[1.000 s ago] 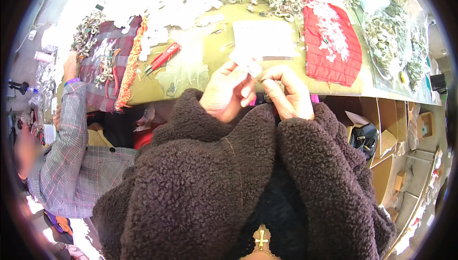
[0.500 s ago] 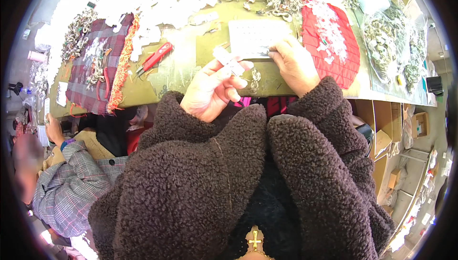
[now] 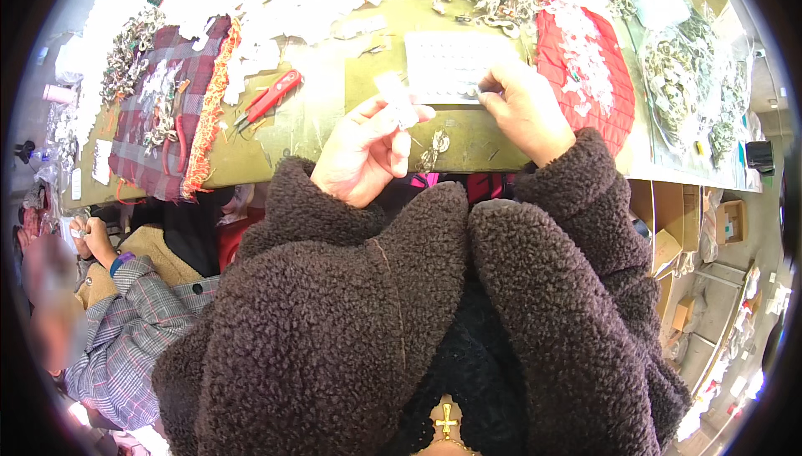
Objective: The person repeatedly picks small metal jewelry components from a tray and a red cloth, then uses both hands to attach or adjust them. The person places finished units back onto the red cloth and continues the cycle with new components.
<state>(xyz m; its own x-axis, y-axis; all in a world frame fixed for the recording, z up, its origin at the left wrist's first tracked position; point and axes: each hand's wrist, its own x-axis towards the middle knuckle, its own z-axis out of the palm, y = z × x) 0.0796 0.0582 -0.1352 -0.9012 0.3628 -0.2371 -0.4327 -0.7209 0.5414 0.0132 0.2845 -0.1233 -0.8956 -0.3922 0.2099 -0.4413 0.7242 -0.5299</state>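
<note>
**Close work around a white sheet (image 3: 447,59)**

The worktop (image 3: 478,132) runs beneath the sheet; a red quilted cloth (image 3: 608,101) lies just right of it. The right hand (image 3: 526,109) is at the sheet's lower right corner, thumb and forefinger close together; I cannot tell whether they pinch anything. A sideways tug there could skew the sheet. The left hand (image 3: 355,151), left of and below the sheet, is clamped on a white piece (image 3: 404,112); a light fingertip hold could drop it. Below the sheet, a pale coil (image 3: 434,148) could be knocked over the edge by a sleeve.
</note>
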